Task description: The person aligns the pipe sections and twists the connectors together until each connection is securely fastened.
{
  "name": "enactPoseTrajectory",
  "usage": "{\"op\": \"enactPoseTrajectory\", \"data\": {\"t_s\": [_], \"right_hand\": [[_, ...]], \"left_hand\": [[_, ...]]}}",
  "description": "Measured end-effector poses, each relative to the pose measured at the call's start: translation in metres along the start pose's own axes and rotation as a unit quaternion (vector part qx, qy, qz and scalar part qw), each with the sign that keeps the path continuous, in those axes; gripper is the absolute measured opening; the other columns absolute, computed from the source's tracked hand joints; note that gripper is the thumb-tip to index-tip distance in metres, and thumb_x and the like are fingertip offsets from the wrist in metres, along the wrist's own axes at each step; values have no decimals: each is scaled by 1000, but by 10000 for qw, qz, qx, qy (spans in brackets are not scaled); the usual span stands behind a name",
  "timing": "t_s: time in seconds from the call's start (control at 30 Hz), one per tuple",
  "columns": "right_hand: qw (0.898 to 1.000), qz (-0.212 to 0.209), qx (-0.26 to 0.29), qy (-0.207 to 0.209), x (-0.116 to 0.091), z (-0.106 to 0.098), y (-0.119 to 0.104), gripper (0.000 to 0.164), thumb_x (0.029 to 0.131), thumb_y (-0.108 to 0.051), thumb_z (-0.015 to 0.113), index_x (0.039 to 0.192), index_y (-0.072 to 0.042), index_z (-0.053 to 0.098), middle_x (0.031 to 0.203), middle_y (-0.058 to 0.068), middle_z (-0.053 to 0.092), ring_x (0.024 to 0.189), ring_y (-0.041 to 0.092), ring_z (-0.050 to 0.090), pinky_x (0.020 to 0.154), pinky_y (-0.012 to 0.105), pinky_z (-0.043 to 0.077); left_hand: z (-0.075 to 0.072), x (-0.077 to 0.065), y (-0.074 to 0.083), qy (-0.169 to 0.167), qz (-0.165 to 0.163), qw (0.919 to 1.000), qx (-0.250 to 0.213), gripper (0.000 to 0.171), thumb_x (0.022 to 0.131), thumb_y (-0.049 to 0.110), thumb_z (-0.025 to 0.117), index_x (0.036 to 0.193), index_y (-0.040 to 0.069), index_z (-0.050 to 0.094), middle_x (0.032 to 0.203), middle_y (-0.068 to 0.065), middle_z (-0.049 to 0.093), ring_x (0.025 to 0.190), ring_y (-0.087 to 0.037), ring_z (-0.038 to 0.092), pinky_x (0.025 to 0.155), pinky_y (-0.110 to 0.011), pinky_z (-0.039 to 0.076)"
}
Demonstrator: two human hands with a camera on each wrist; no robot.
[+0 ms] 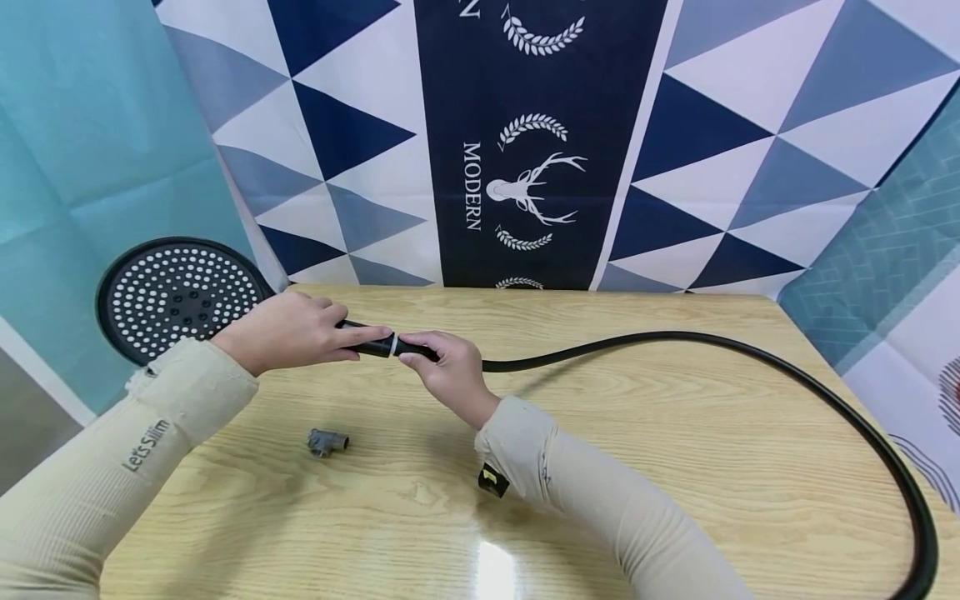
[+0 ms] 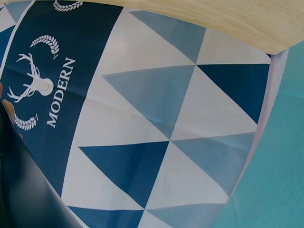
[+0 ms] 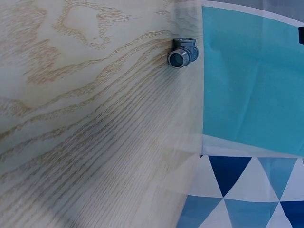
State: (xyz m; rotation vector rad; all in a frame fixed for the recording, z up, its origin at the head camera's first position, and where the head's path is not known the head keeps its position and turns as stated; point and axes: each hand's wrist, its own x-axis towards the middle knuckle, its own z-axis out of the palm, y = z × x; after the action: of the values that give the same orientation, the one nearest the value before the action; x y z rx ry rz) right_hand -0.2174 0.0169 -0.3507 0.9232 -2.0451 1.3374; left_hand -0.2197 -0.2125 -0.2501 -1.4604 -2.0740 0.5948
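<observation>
Head view: left hand (image 1: 303,333) grips the handle of the black shower head (image 1: 187,300); right hand (image 1: 450,371) pinches the end of the black hose (image 1: 675,336). The parts meet at a pale ring (image 1: 393,344), above the counter (image 1: 405,533). Thread engagement: cannot tell. Likely risks: cross-threading if the ends sit askew; the hose's long arc to the right may twist or drag the joint. Wood-grain counter, grey tee fitting (image 1: 327,442) on it; triangle-print cloth (image 1: 360,150) behind.

Left wrist view: cloth, counter strip, dark surface (image 2: 28,190), identity unclear.

Right wrist view: tee fitting, one open end showing; teal cloth (image 3: 251,85) beyond.
</observation>
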Motion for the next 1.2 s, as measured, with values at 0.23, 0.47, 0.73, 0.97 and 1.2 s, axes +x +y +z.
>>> {"op": "enactPoseTrajectory", "data": {"t_s": [0.23,0.47,0.73,0.97,1.2], "right_hand": [[9997,140,-97,-153,1,-2,-1,24,81,-6,75,104,1,72,95,15,71,73,21,68,61,21,51],[9991,241,-202,-284,3,-4,-3,24,82,-7,74,105,0,72,96,14,71,79,21,68,64,22,51],[9981,357,-221,-443,1,-5,-5,23,84,-8,73,105,0,72,97,13,71,79,21,68,66,25,50],[9983,-526,-262,31,-4,-2,2,27,79,-7,77,105,1,71,98,14,70,85,23,67,72,24,52],[9689,-2185,-957,658,-3,2,14,28,70,-2,83,96,1,75,97,14,70,85,23,68,80,23,52]], "left_hand": [[0,1,0,23,64,10000,17,45,88,39,65,127,18,60,62,-4,46,44,-12,32,40,-24,31],[1,1,-1,31,50,10000,56,64,103,46,7,127,20,61,62,-4,47,44,-13,34,41,-25,33],[2,0,3,220,42,9997,67,68,103,43,3,124,20,64,61,-4,46,44,-13,34,40,-25,32],[1,1,4,113,-45,9999,21,68,103,44,4,127,20,63,62,-4,47,44,-13,33,40,-25,33],[-2,1,2,244,-43,9997,3,64,104,45,9,126,20,63,63,-5,48,44,-13,34,40,-25,34]]}}
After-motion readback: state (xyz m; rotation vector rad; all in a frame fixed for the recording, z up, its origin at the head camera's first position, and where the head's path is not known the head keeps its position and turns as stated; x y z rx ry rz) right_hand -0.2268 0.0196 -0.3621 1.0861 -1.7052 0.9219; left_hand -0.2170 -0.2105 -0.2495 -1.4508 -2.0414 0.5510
